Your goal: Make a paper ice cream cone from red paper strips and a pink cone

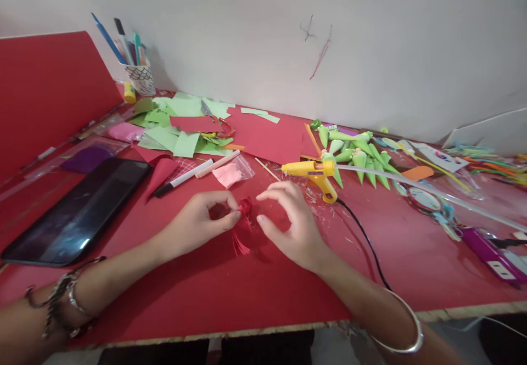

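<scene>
A small red curled paper piece, with thin strips hanging at its lower end, is pinched between the thumb and finger of my left hand. Just right of it, my right hand has its thumb and fingers apart, with nothing between them. Beyond my right hand lies a yellow glue gun with a long clear glue stick in its back. A bag with pink material and two markers lie beyond my left hand.
A black phone lies at the left. Green paper scraps and scissors are at the back, near a pen cup. Green paper cones and a purple power strip are at the right of the red table.
</scene>
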`<state>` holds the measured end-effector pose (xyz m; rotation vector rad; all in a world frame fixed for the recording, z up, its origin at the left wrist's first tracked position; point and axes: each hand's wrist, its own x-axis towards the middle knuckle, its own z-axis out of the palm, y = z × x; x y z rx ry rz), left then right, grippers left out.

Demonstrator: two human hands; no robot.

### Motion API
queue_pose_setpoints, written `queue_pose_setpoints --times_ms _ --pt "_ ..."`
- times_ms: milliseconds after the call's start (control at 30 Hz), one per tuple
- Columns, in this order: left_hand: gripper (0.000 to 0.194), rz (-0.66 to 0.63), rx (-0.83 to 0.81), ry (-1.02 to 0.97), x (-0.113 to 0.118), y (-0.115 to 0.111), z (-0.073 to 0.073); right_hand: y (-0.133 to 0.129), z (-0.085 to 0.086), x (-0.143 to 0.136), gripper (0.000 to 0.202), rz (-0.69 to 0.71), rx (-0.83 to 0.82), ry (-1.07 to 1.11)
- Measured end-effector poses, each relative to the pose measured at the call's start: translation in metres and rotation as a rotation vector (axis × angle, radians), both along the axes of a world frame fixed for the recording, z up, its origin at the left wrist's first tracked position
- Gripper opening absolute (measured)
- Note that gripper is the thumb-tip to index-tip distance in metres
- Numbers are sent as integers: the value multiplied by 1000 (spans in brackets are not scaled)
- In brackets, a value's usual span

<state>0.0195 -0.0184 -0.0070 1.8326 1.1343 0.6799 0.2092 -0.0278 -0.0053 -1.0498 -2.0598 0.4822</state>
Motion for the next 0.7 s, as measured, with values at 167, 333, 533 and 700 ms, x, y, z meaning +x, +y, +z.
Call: queue_pose_setpoints --times_ms 167,333,533,700 --pt "20 -31 -7 43 5 -4 -3 1 -3 -4 15 104 -49 -52" --pt "20 -28 -6 66 6 -5 -2 1 -5 -4 8 117 -55 -24" --pt "17 -28 21 68 6 -5 -2 0 -3 -5 3 120 -91 -2" --pt "17 -22 20 65 7 -4 -1 0 -3 -5 7 147 -121 23"
